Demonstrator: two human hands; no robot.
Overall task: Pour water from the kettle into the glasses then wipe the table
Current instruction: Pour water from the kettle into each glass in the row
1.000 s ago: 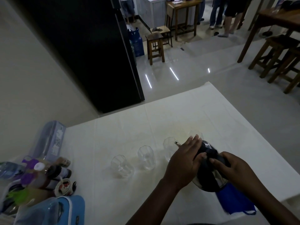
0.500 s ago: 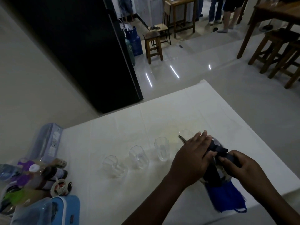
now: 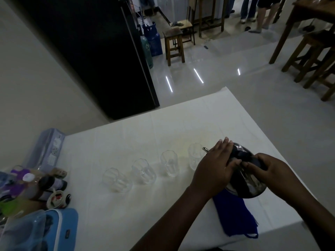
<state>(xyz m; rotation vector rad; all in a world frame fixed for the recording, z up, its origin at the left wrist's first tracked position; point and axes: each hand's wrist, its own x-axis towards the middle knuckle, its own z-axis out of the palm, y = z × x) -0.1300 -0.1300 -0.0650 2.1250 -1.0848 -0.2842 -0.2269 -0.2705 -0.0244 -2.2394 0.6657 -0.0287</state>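
White table [image 3: 126, 138]: glasses [image 3: 143, 172], blue cloth [image 3: 233, 216]

white table [image 3: 126, 142], faint yellowish stain [image 3: 183, 145] near the clear glasses [image 3: 169, 163]; dark, silvery kettle [image 3: 248, 180]; deep blue cloth [image 3: 233, 214]; light blue case [image 3: 63, 230] near left.

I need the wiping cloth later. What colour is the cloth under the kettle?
Dark blue cloth, seen in the head view, lying partly beneath the kettle.

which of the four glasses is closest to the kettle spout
The rightmost glass in the row: the kettle spout points right at its rim, while the other three stand further left, away from both hands.
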